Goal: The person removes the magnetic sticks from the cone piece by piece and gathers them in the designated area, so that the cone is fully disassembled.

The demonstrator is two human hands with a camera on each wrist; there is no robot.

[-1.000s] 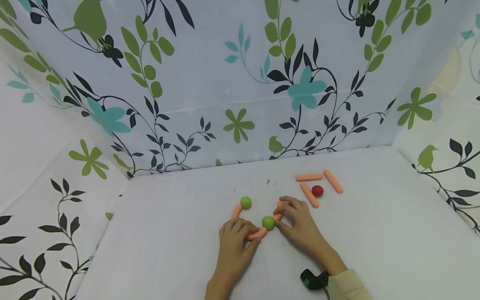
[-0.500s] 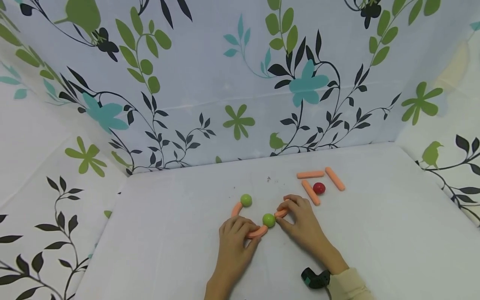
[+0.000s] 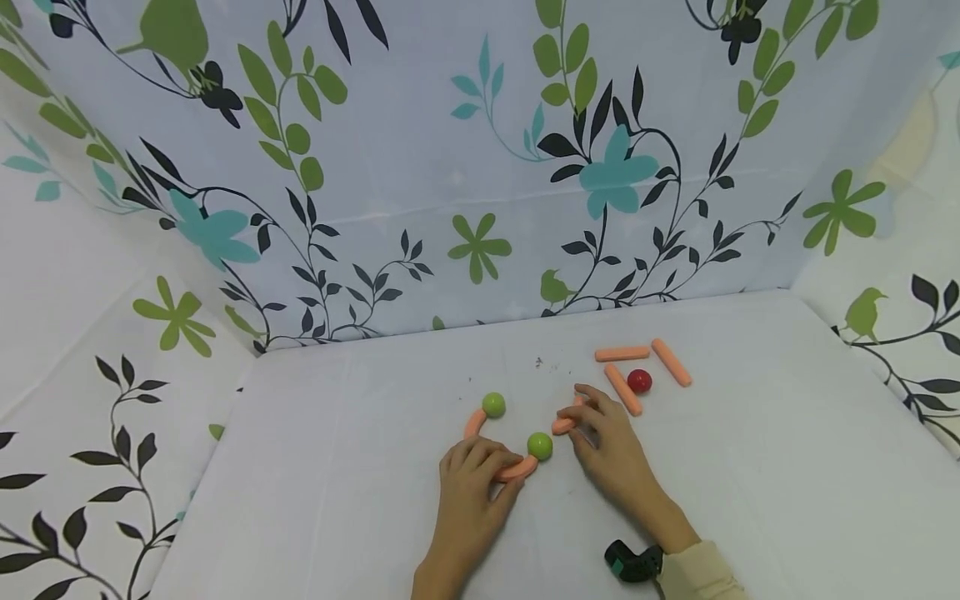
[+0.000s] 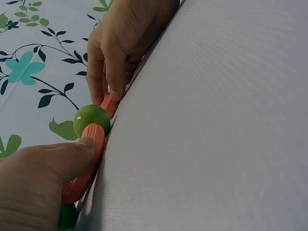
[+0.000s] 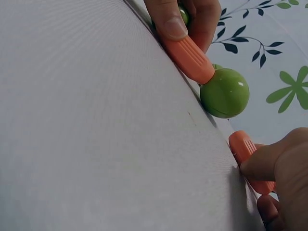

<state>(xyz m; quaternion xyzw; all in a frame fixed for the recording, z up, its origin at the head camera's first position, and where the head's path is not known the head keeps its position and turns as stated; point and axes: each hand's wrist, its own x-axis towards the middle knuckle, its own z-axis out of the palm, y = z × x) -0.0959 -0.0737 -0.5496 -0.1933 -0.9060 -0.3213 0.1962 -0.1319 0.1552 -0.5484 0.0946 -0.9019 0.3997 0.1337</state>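
Observation:
My left hand [image 3: 468,492] grips a curved orange rod [image 3: 519,470] lying on the white table. In the left wrist view its thumb presses the grooved orange rod [image 4: 86,173]. The rod's far end touches a green ball [image 3: 540,446]. On the other side of that ball, my right hand [image 3: 618,454] pinches a second orange rod [image 3: 566,425] between thumb and fingers. The right wrist view shows a gap between this rod [image 5: 242,144] and the green ball [image 5: 224,93]. Beyond the left hand, another curved orange rod [image 3: 475,422] meets a second green ball [image 3: 493,405].
Three straight orange rods lie at the back right, among them one nearest rod [image 3: 623,390], with a red ball [image 3: 639,382] beside it. A black device [image 3: 633,562] sits at the right wrist. A leaf-patterned cloth [image 3: 420,167] rises behind the table.
My right hand has drawn its orange rod slightly right, off the green ball, leaving a gap. The left hand keeps its grip and place. The head view has shifted a little.

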